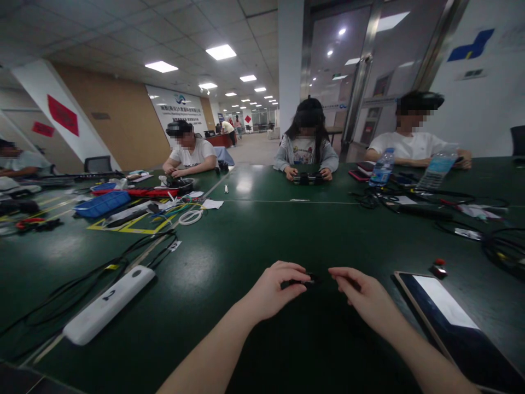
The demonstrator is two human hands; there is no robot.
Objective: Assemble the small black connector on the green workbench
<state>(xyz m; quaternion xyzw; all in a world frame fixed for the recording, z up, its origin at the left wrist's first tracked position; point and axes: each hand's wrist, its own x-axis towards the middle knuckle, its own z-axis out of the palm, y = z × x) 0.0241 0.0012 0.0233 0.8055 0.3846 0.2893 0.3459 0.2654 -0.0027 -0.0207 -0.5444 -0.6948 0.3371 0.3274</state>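
My left hand is low over the green table, its fingers and thumb closed around a small dark object. One end of that object sticks out past the fingertips. Its kind is too small and dark to tell. Just to the right, my right hand points its fingers toward the object without touching it. Those fingers are loosely bent and slightly apart, and nothing shows between them. A tablet-like device with a partly white screen lies beside my right forearm.
A small red-topped part stands behind the tablet. At left lie a white power strip, black cables and a blue tray. Water bottles and more cables are at far right. Several people wearing headsets sit around the table.
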